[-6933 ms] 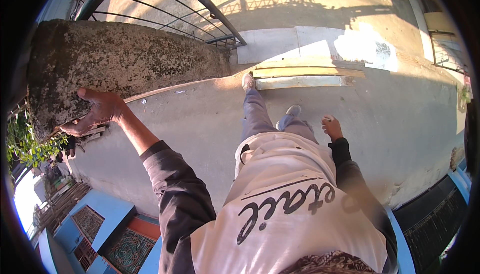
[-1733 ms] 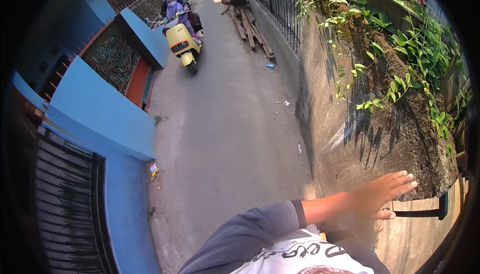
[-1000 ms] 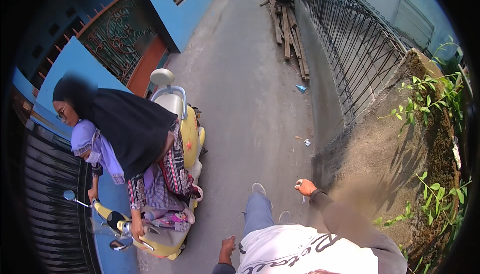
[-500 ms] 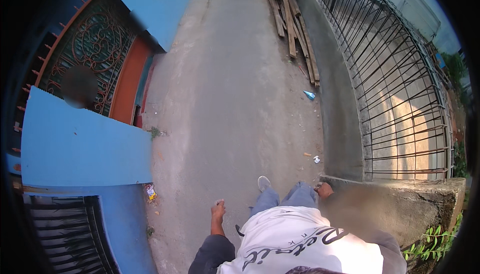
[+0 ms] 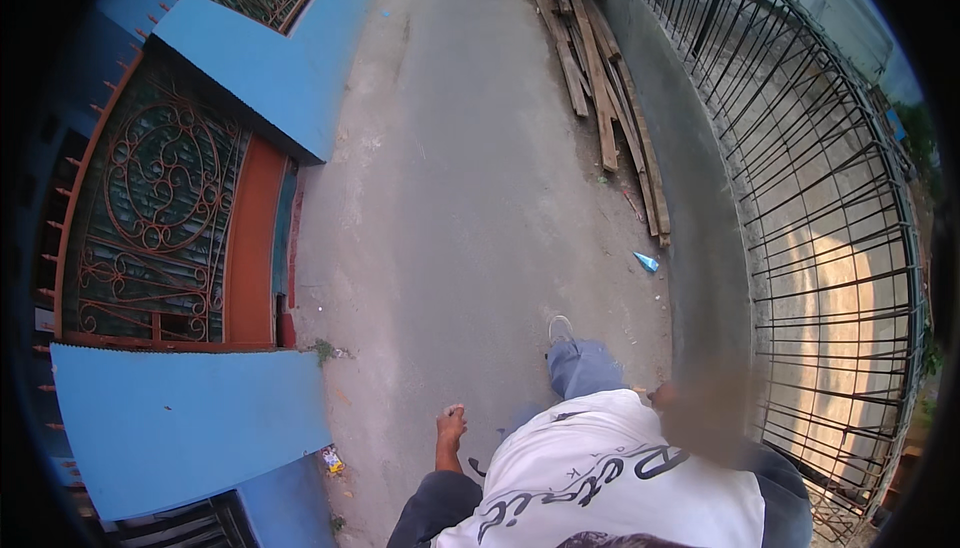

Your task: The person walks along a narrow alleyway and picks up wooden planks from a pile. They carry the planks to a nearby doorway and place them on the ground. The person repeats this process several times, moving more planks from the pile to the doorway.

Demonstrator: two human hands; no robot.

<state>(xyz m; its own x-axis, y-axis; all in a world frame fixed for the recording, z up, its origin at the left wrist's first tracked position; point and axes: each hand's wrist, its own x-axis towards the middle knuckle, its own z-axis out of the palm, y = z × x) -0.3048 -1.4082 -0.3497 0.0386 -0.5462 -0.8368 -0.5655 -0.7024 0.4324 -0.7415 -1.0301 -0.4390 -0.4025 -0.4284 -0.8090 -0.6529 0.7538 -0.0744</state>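
The person is walking along a narrow concrete lane (image 5: 470,198), seen from above, and the view has swung on since half a second ago: the low stone wall that sat at the lower right then is out of the frame, and the black metal fence (image 5: 820,208) now fills the whole right side. A second ago a scooter with riders stood at the lower left; it is gone from view.

The left hand (image 5: 450,426), low in the frame left of centre, hangs beside the white printed shirt (image 5: 600,468) with its fingers curled loosely inward, holding nothing. The right hand (image 5: 662,395) is smeared by motion blur just right of the shirt; I cannot tell whether it is spread or closed, and nothing shows in it.

One grey shoe (image 5: 560,328) steps ahead. Wooden planks (image 5: 600,78) lie along the fence at the upper centre, a blue scrap of litter (image 5: 647,262) nearby. Blue walls and an ornate gate (image 5: 160,218) line the left.
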